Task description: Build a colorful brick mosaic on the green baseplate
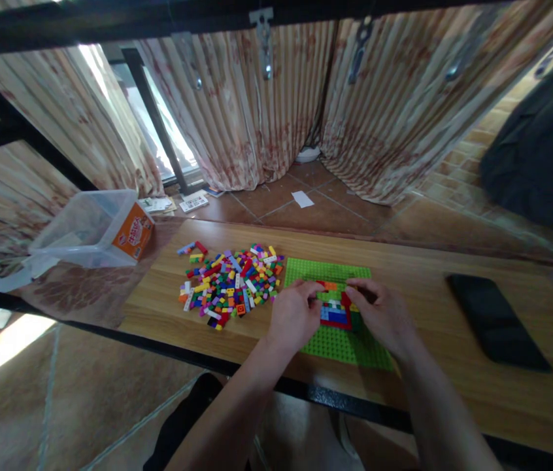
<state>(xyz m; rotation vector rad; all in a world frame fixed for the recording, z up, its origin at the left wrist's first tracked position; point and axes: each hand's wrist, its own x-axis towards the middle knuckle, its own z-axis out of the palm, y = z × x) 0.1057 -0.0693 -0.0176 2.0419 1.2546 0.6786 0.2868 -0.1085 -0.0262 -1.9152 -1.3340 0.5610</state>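
A green studded baseplate (340, 353) lies on the wooden table, carrying a low build of coloured toy bricks (336, 316) with red, blue, white and orange parts. My left hand (296, 313) rests over the plate's left side, fingers closed and their tips at the build's upper left; anything pinched there is hidden. From the other side, my right hand (383, 315) has thumb and forefinger closed at a red brick (345, 299) along the build's right edge. Left of the plate spreads a heap of loose toy bricks (232, 281) in many colours.
A black phone (497, 322) lies on the table's right part. Beyond the table's left end, a clear plastic box (85, 229) with an orange label stands on the floor. Patterned curtains (257, 111) hang behind, and a dark metal bar (276, 19) crosses overhead.
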